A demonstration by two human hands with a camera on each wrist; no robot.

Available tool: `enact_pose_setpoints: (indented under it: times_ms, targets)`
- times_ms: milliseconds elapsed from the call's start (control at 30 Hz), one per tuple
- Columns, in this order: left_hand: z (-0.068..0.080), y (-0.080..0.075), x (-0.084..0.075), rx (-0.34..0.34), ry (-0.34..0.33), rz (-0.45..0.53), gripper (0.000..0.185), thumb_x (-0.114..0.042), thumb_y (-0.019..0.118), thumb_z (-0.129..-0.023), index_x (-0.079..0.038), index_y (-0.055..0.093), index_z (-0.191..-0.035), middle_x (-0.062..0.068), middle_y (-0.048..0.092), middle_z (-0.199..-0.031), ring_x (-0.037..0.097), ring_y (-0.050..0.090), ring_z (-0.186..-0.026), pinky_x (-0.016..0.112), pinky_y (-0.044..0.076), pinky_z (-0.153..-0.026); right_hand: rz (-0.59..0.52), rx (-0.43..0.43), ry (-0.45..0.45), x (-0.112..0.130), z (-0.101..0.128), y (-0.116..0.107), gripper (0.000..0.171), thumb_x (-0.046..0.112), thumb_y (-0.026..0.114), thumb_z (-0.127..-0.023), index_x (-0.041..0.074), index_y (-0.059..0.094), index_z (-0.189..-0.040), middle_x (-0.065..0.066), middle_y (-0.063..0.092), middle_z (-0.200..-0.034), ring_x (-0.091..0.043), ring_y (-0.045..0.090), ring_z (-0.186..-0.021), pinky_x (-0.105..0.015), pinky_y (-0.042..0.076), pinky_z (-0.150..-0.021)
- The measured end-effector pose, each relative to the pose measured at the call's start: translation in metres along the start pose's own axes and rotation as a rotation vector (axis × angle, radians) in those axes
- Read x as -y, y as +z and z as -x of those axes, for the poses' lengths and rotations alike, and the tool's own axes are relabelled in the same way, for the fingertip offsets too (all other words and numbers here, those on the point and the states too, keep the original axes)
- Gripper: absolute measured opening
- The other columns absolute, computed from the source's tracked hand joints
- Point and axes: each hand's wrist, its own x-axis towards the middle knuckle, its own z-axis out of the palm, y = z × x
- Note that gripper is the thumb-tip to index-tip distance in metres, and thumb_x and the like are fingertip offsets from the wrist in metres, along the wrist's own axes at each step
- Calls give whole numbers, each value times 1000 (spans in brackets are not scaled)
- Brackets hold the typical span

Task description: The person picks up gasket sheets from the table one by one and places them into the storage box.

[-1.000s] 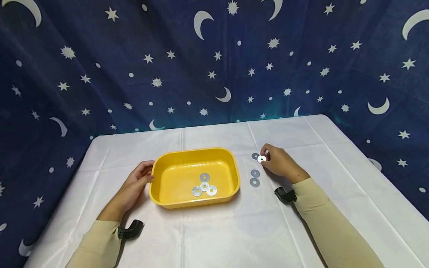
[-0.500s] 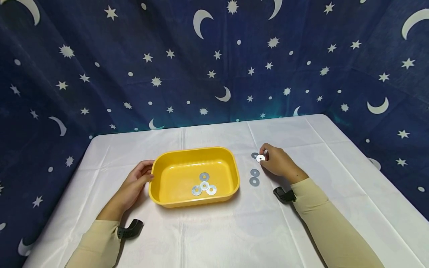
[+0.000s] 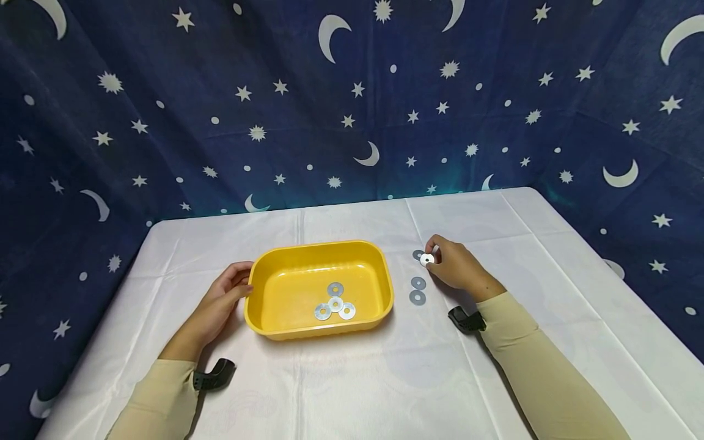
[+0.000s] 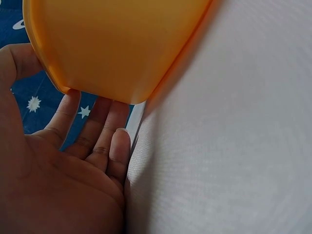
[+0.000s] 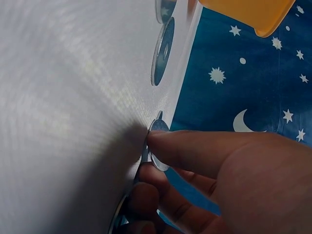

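Observation:
My left hand (image 3: 217,308) holds the left end of a yellow plastic tray (image 3: 319,333), thumb at the rim and fingers against the outer wall in the left wrist view. Several flat metal washers (image 3: 318,313) lie in the tray, some overlapping. To the tray's right, my right hand (image 3: 458,266) pinches a shiny washer (image 3: 422,261) between thumb and fingers, close over the table. It partly covers a grey washer (image 3: 415,255) beside it. In the right wrist view, a thin rounded edge (image 5: 117,214) shows under the curled fingers.
Two more grey washers (image 3: 414,284) lie on the table nearer the front, one below the other. A white cloth covers the table (image 3: 352,391). Behind it hangs a dark blue curtain (image 3: 308,140) with moons and stars. A black strap device (image 3: 214,376) sits on each wrist.
The right hand has slid very slightly left with the pinched washer, over more of the grey washer. The left hand and the tray stay in place.

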Motion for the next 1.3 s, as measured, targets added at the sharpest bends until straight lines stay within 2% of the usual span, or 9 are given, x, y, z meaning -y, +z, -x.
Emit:
enact_pose_setpoints:
  times_ms: [400, 633, 900, 1167, 1300]
  targets:
    - [0, 1, -2, -3, -14, -4, 45, -3, 47, -98, 6, 37, -141, -3, 53, -125, 5, 53, -112, 8, 43, -95, -33, 5, 1, 0, 1, -2, 23, 5, 68, -88, 5, 56, -107, -8, 57, -78, -19, 51, -68, -32, 42, -64]
    - [0, 1, -2, -4, -11, -1, 45, -3, 47, -98, 6, 37, -141, -5, 53, -125, 4, 53, -112, 8, 43, -95, -45, 1, 11, 1, 0, -4, 18, 8, 65, -92, 6, 55, -106, -8, 55, -76, -19, 50, -65, -32, 41, -61]
    - [-1, 1, -2, -3, -17, -16, 45, -4, 46, -99, 6, 36, -142, -5, 52, -127, 3, 52, -113, 7, 42, -96, -36, -62, 1, 6, 2, -9, 10, 11, 58, -98, 8, 56, -107, -9, 60, -76, -21, 52, -63, -32, 42, -60]
    - [-1, 1, 0, -3, -8, -7, 45, -4, 47, -99, 7, 37, -141, -6, 53, -126, 3, 53, -113, 7, 43, -96, -102, -129, -56, 30, 11, -16, 11, 13, 60, -97, 10, 56, -107, -9, 61, -86, -21, 53, -70, -31, 45, -61]
    - [-1, 1, 0, -4, -10, -3, 45, -4, 47, -99, 7, 36, -141, -7, 53, -125, 3, 53, -113, 7, 43, -96, -169, -175, -128, 47, 19, -17, 15, 7, 62, -96, 10, 56, -109, -7, 60, -87, -22, 53, -74, -29, 46, -64]
